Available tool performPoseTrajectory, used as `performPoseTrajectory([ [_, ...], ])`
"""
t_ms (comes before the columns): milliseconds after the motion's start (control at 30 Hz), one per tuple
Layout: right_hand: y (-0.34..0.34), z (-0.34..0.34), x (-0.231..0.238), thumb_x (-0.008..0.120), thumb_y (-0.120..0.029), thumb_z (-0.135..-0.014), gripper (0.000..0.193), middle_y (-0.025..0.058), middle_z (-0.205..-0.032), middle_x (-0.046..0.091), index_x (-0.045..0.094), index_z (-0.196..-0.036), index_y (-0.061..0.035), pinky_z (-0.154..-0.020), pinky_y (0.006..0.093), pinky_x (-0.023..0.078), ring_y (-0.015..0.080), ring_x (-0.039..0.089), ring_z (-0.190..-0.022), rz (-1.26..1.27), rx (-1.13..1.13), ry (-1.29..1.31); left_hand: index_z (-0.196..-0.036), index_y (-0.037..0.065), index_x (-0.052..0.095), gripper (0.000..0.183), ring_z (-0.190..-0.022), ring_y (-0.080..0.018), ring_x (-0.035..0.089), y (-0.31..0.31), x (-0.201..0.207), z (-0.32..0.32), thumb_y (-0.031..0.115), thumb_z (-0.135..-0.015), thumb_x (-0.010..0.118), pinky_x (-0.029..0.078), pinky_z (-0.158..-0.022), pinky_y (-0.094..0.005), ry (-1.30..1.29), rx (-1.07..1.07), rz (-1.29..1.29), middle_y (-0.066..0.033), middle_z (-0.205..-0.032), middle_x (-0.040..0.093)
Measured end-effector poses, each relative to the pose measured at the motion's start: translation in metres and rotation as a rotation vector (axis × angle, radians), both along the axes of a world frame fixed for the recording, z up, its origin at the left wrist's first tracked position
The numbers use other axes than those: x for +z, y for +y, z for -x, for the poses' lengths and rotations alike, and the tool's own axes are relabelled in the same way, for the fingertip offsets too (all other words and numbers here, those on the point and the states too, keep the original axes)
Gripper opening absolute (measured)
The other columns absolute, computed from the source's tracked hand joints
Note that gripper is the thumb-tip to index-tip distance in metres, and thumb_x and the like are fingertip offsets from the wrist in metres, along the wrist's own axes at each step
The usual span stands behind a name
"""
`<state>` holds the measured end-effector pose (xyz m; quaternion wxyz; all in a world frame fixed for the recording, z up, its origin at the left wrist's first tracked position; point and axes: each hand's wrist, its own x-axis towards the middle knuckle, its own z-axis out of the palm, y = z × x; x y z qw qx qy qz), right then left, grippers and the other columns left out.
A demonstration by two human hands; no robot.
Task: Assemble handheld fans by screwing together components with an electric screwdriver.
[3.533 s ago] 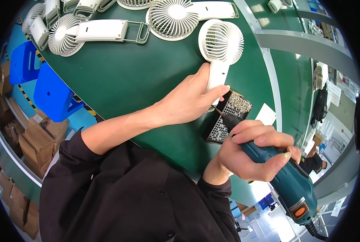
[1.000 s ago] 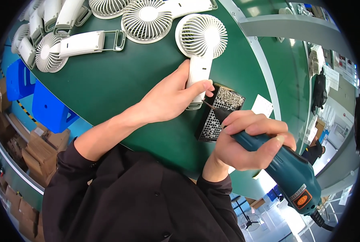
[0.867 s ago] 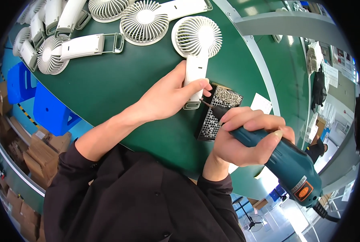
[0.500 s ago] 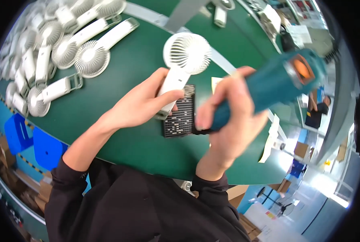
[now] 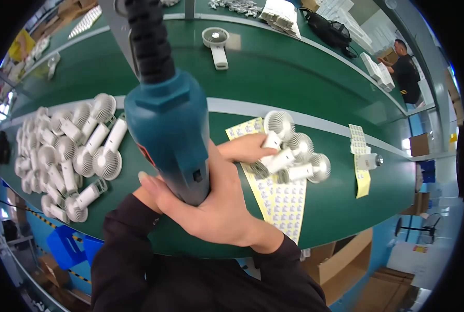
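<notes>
My right hand (image 5: 219, 210) is wrapped round a teal electric screwdriver (image 5: 169, 130) with a thick black cord sleeve, held up close in the middle of the view. Its lower end and tip are hidden. My left arm crosses beneath it, and my left hand (image 5: 247, 148) reaches out to the right, its fingers closed on the handle of a white handheld fan (image 5: 279, 125). Two more handheld fans lie close by, one with its round head (image 5: 300, 147) just right of my fingers and another (image 5: 320, 167) nearer to me. All three rest over yellow-backed sticker sheets (image 5: 286, 203).
Many white handheld fans (image 5: 65, 148) are heaped at the left of the green table (image 5: 336, 208). A lone fan (image 5: 219, 49) lies beyond the metal strip. At right are another sticker strip (image 5: 363, 182) and a small clear bottle (image 5: 368, 161). A person (image 5: 406, 73) works far right.
My left hand has carried the fan rightward to the sticker sheets. The screwdriver has swung left and now stands upright in my right hand. The black screw tray is out of sight.
</notes>
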<state>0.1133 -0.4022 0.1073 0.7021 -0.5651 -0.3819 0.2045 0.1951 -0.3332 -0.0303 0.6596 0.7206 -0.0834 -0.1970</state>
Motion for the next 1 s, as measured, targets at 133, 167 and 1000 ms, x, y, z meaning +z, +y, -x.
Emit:
performPoseTrajectory([
  [133, -0.008, -0.015, 0.007, 0.076, -0.013, -0.084, 0.034, 0.0080, -0.085, 0.067, 0.056, -0.108, 0.0008, -0.071, 0.0282, 0.051, 0.0119, 0.066, -0.078, 0.078, 0.024, 0.016, -0.105, 0.001, 0.067, 0.051, -0.077, -0.0213, 0.065, 0.012, 0.025, -0.055, 0.050, -0.095, 0.054, 0.051, -0.069, -0.0328, 0.254, 0.069, -0.487, -0.0118, -0.086, 0.067],
  [167, -0.009, -0.016, 0.014, 0.076, -0.016, -0.085, 0.035, 0.0100, -0.083, 0.066, 0.056, -0.108, 0.0010, -0.068, 0.0298, 0.052, 0.0147, 0.067, -0.075, 0.087, 0.036, 0.038, -0.105, 0.003, 0.067, 0.050, -0.080, -0.0256, 0.066, 0.036, 0.006, -0.076, 0.051, -0.094, 0.056, 0.051, -0.071, -0.0361, 0.077, 0.283, -0.647, -0.0137, -0.087, 0.067],
  [1000, -0.004, -0.025, -0.003, 0.053, -0.009, -0.091, 0.022, 0.0101, -0.062, 0.050, 0.046, -0.107, 0.0048, -0.037, 0.0298, 0.042, 0.0163, 0.046, -0.036, -0.135, -0.348, 0.083, -0.117, 0.001, 0.053, 0.028, -0.070, -0.0105, 0.057, 0.101, 0.037, 0.133, 0.022, -0.098, 0.049, 0.048, -0.066, -0.0259, 0.078, 0.742, 0.597, -0.0034, -0.084, 0.061],
])
